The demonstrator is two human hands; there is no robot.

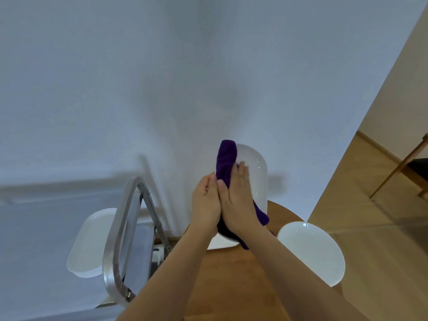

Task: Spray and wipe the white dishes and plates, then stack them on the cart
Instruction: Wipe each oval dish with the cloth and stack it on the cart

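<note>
The person holds a white rectangular dish (254, 179) upright above the round wooden worktop (234, 274), close to the pale wall, and is working on it with a purple cloth (225, 161). The left hand (206, 205) grips the dish by its near left edge, fingers curled round it, while the right hand (238, 200) presses the cloth flat against the dish's face with fingers fairly straight and spread; part of the cloth pokes up above the hands and part hangs below the right wrist. So this dish is mid-wipe, by the look of it, and not yet ready for stacking. To the right, a round white plate (310, 251) lies on the worktop at its edge, apart from the hands; whether it has been cleaned yet cannot be told. On the left stands the cart (120, 228) with its curved metal handle, and a stack of white rectangular dishes (90, 242) already rests on it, which suggests that a good share of the work is done. What seems left: finish wiping the held dish, set it on the cart's stack, then deal with the round plate. No spray bottle is in view.
</note>
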